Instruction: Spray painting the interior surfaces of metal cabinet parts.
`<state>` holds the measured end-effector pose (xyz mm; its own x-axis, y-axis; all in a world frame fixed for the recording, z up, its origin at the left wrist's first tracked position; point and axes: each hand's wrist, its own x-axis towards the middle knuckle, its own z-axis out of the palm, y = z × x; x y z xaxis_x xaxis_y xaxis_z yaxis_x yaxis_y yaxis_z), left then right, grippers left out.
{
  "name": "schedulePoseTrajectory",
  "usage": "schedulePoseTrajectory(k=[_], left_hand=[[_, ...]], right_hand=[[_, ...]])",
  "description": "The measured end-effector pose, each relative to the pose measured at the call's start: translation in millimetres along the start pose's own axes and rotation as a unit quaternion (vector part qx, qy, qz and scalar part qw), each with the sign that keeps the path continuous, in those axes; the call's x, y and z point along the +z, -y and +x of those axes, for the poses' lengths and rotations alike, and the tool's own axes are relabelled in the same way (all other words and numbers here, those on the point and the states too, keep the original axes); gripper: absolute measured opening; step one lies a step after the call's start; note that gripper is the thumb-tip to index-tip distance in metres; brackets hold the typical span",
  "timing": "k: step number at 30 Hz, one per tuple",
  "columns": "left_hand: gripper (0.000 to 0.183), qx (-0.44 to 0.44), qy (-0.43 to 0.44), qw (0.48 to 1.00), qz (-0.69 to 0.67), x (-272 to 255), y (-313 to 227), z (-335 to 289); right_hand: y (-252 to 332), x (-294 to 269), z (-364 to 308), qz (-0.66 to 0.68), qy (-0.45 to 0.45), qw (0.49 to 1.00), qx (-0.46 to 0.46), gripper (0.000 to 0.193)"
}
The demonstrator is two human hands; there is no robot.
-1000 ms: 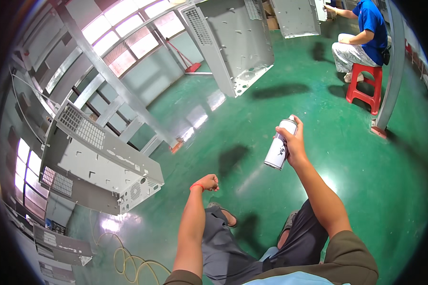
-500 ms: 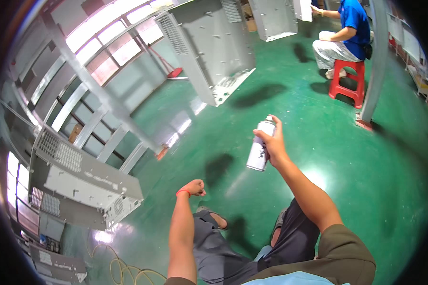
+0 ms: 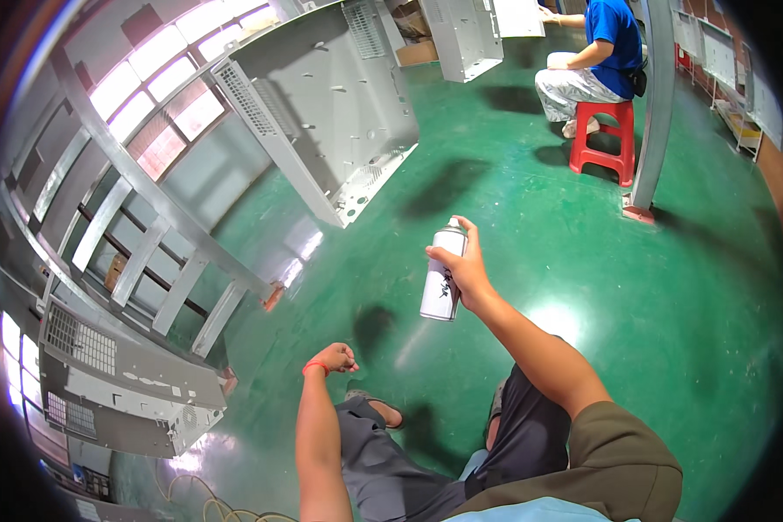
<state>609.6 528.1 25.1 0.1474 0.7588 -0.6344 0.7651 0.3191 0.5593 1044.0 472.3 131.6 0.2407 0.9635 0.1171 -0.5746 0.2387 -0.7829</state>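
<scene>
My right hand (image 3: 468, 270) grips a white spray can (image 3: 442, 277), held upright in front of me with a finger near the nozzle on top. My left hand (image 3: 335, 357) is closed in a loose fist with nothing in it, a red band on its wrist, hanging lower and to the left above my knee. A large grey sheet-metal chassis panel (image 3: 331, 104) hangs ahead of the can, up and to the left. A second grey perforated panel (image 3: 122, 391) hangs at the lower left.
A grey metal rack frame (image 3: 148, 226) runs along the left. Another person in a blue shirt (image 3: 596, 52) sits on a red stool (image 3: 605, 139) at the back right beside a grey post (image 3: 652, 122). The floor (image 3: 670, 304) is glossy green. Yellow cable (image 3: 200, 496) lies near my feet.
The view has swung so the big hanging panel now sits nearer the can. My right hand with the can has shifted left and down in the picture; the left fist stays low.
</scene>
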Motion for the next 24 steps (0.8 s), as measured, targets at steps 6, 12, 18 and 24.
schedulePoseTrajectory(k=[6, 12, 18, 24], left_hand=[[0.009, -0.017, 0.028, 0.999, 0.014, 9, -24, 16], [0.015, -0.022, 0.024, 0.999, 0.024, 12, -36, 28], [0.030, -0.011, -0.005, 1.000, 0.004, 24, -64, 34], [0.040, -0.022, -0.004, 1.000, 0.011, 28, -86, 38]], right_hand=[[10, -19, 19, -0.013, -0.008, 1.000, 0.002, 0.088], [16, -30, 36, -0.016, 0.000, 1.000, 0.005, 0.088], [17, -47, 54, -0.015, 0.002, 1.000, 0.015, 0.088], [19, -62, 72, -0.034, 0.004, 0.999, -0.002, 0.089]])
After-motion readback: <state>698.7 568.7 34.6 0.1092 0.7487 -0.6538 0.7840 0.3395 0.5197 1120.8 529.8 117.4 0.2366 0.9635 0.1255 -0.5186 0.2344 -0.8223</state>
